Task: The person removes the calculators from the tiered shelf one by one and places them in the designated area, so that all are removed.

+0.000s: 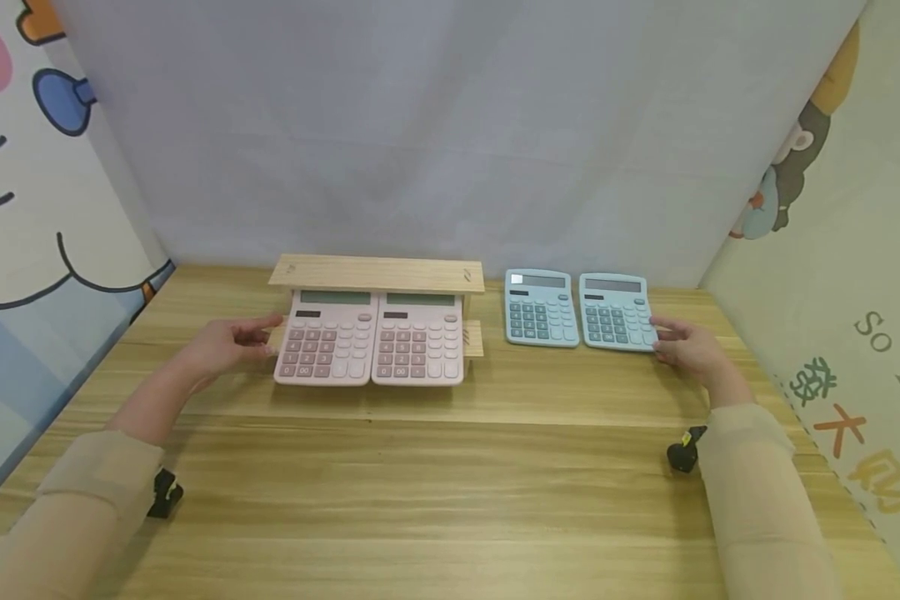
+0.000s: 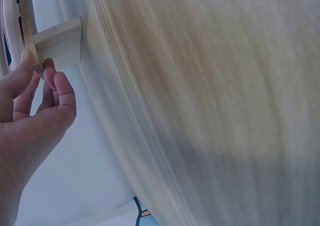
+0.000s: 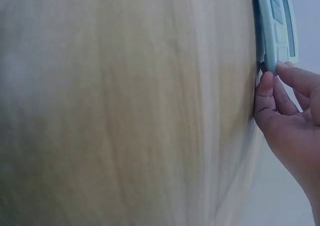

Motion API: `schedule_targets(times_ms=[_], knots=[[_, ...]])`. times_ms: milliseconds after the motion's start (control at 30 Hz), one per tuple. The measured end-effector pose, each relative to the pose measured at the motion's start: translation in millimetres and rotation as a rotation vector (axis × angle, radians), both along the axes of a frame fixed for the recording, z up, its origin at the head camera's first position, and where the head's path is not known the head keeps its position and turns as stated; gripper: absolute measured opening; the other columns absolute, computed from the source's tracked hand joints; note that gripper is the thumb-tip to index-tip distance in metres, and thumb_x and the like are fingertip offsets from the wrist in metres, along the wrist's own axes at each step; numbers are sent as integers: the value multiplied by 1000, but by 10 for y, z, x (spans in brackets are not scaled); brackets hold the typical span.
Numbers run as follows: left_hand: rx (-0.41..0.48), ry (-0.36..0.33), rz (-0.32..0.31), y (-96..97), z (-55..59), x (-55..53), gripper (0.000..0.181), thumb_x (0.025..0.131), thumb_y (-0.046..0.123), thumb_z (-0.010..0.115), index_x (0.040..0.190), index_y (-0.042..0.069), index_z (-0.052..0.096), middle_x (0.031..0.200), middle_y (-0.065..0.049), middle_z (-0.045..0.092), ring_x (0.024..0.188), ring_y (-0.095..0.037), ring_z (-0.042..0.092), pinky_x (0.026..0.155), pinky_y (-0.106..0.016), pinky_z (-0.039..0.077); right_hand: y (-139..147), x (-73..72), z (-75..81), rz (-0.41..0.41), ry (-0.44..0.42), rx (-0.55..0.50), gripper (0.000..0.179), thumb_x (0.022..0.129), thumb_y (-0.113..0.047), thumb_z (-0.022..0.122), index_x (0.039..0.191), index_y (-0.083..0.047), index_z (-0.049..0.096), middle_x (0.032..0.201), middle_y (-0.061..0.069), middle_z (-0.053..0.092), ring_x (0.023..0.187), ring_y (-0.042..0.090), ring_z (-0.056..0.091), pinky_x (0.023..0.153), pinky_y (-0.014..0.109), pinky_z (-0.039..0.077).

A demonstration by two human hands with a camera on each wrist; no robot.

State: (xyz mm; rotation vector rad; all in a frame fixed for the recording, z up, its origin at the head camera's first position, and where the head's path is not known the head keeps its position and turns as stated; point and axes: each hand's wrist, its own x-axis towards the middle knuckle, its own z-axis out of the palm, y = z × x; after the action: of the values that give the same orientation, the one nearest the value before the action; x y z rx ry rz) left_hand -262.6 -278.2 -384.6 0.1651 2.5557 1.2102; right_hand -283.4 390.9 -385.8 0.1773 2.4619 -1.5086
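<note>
"Beside the pink calculators [image 1: 418, 342], what is held by the left hand [image 1: 231, 344]?"
"The rack [image 1: 377, 273], as shown only in the left wrist view."
"By the right hand [image 1: 692, 344]?"
"The rightmost calculator [image 1: 617, 312] is pinched beside its twin [image 1: 542, 308]."

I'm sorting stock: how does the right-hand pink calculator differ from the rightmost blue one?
In the head view, the pink calculator looks larger than the blue calculator. A wooden plank hides the pink calculator's top edge; the blue calculator's top shows fully. The right hand touches the blue calculator, not the pink one. Both have displays and keypads.
</note>
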Motion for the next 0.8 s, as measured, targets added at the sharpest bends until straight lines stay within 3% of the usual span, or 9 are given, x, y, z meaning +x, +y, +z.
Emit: schedule_targets(times_ms=[200, 367, 533, 800], knots=[[4, 2, -1, 0, 7, 11, 61, 94, 18, 58, 147, 8, 31, 137, -27, 40, 124, -37, 38, 102, -52, 35, 11, -27, -24, 9, -12, 33, 61, 96, 0, 47, 149, -2, 19, 149, 32, 22, 89, -4, 47, 78, 13, 48], [3, 1, 0, 3, 9, 13, 61, 94, 18, 59, 147, 8, 31, 137, -27, 40, 123, -37, 38, 101, -50, 36, 6, -27, -68, 12, 28, 41, 60, 95, -1, 51, 148, 2, 22, 147, 30, 25, 95, -1, 48, 76, 12, 47], [5, 1, 3, 9, 4, 7, 61, 94, 19, 59, 147, 8, 31, 137, -27, 39, 123, -37, 38, 100, -49, 36, 3, 0, -88, -7, 83, 47, 60, 95, -3, 53, 146, 4, 25, 146, 29, 29, 89, -6, 51, 75, 10, 46], [15, 10, 4, -2, -9, 1, 61, 94, 17, 59, 147, 7, 32, 136, -27, 40, 122, -36, 38, 99, -47, 37, -53, 59, -13, -23, 82, 71, 59, 98, -15, 52, 147, 1, 25, 150, 25, 27, 83, -7, 52, 76, 14, 49]])
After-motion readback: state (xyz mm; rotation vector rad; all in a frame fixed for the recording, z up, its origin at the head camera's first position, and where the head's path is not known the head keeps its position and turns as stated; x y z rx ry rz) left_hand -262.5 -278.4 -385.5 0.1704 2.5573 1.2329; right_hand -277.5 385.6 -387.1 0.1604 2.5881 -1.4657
